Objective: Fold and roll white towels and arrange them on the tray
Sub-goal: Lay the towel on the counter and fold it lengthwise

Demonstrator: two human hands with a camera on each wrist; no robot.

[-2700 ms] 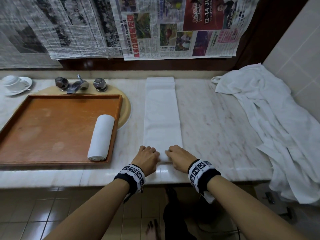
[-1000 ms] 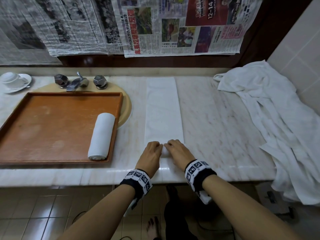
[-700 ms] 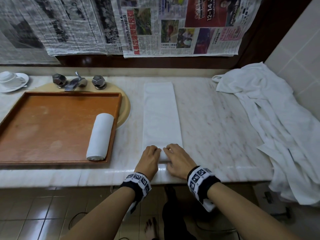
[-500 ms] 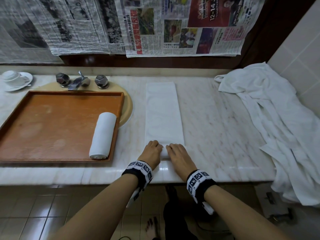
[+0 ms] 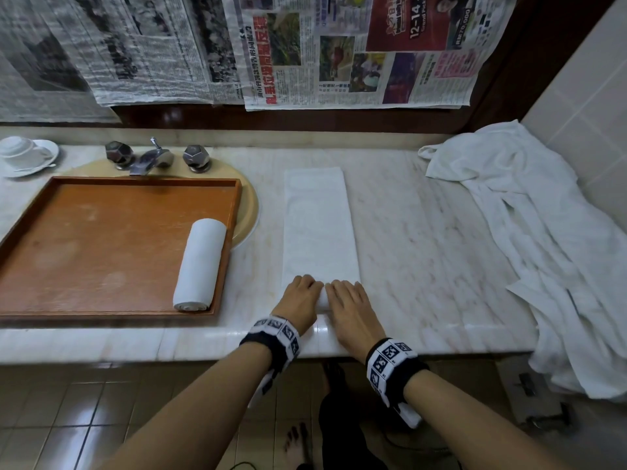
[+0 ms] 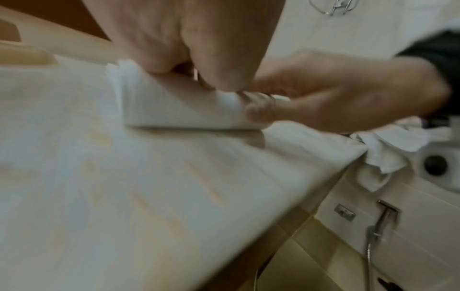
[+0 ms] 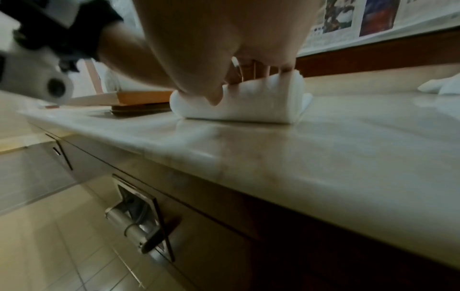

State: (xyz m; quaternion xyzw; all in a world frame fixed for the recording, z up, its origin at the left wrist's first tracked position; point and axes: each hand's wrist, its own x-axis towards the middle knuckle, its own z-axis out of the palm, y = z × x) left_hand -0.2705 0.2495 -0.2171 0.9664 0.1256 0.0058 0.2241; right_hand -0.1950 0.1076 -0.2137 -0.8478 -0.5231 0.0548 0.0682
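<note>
A white towel [image 5: 319, 225], folded into a long narrow strip, lies on the marble counter and runs away from me. Its near end is wound into a small roll [image 6: 179, 106], also seen in the right wrist view as the roll [image 7: 244, 102]. My left hand [image 5: 300, 296] and right hand [image 5: 349, 307] sit side by side on that roll, fingers curled over its top and thumbs against its near side. A finished rolled towel [image 5: 200, 264] lies along the right side of the orange wooden tray [image 5: 101, 252].
A heap of loose white towels [image 5: 543, 239] covers the counter's right end and hangs over its edge. Behind the tray stand a chrome faucet [image 5: 149, 159] and a cup on a saucer [image 5: 23, 154]. Newspaper covers the back wall.
The near end of the strip has been wound into a thicker roll under both hands. The strip's far end has slid away from the back wall toward me.
</note>
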